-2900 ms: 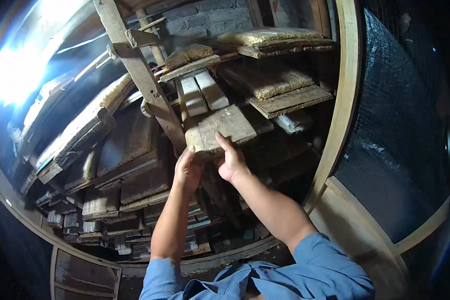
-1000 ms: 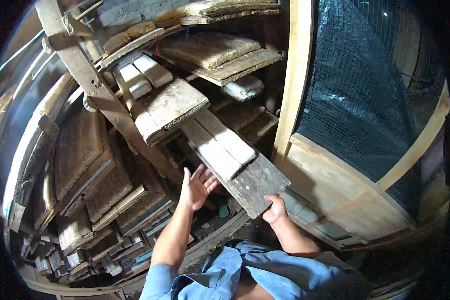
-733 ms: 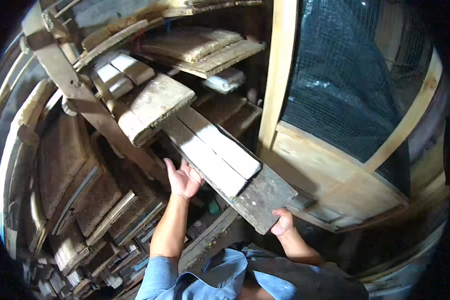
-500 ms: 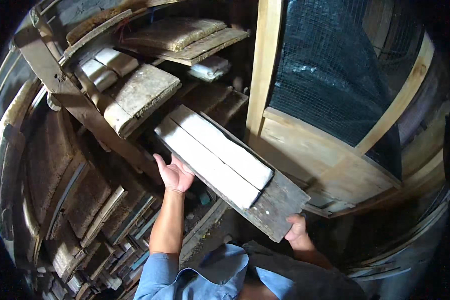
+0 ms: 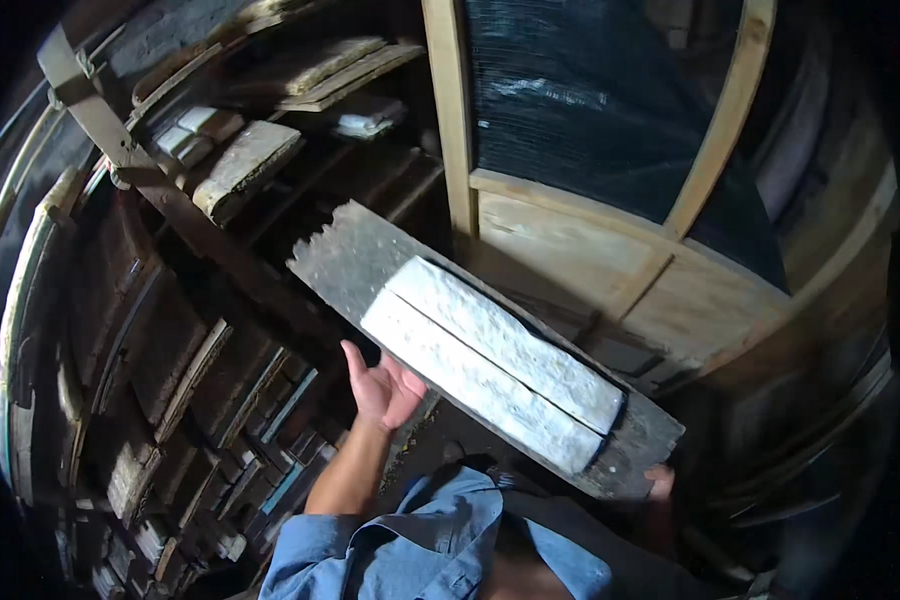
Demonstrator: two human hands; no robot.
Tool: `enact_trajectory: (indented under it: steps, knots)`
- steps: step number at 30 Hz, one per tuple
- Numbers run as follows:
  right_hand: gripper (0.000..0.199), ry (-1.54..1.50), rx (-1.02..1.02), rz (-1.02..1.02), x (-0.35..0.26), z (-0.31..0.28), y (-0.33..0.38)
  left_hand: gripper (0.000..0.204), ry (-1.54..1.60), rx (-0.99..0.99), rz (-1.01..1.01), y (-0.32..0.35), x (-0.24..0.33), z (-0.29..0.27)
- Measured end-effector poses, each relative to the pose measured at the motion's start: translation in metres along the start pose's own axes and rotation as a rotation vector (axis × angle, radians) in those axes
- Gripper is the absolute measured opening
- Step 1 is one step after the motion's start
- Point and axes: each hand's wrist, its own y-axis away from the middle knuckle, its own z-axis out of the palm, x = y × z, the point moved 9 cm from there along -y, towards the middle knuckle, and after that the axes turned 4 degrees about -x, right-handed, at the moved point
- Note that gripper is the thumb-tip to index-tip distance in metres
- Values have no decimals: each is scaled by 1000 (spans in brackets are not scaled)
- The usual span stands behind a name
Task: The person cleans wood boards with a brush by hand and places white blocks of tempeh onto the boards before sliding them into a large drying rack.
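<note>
A long, weathered grey wooden board lies slantwise in front of me, its far left end jagged. On it rest two long white block-like pieces side by side, with a narrow gap between them. My left hand is palm up at the board's near edge, thumb spread away, fingers partly hidden under the wood as it supports it. With its fingertips over the edge, my right hand grips the board's right end; the rest of that hand is in shadow.
At the far left, shelves hold a pale slab, small white blocks and stacked boards. A wooden post slants in front of them. Many stacked boards fill the left. Beyond my board stands a wood-framed mesh panel.
The board and white pieces have come away from the shelves, toward the right and nearer to me. The jagged end now shows. Both hands have moved right with the board, and my view has turned.
</note>
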Motion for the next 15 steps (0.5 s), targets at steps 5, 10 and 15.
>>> enact_trajectory:
  steps: [5,10,15]
  knots:
    - [68,53,148,-70,-7,-59,90,111,-5,125,-160,75,-99,-8]
    - [66,106,315,-123,1,-108,177,113,-9,157,-268,139,-165,-9]
    - [63,166,474,-187,22,-137,260,116,281,2,-405,177,-201,4]
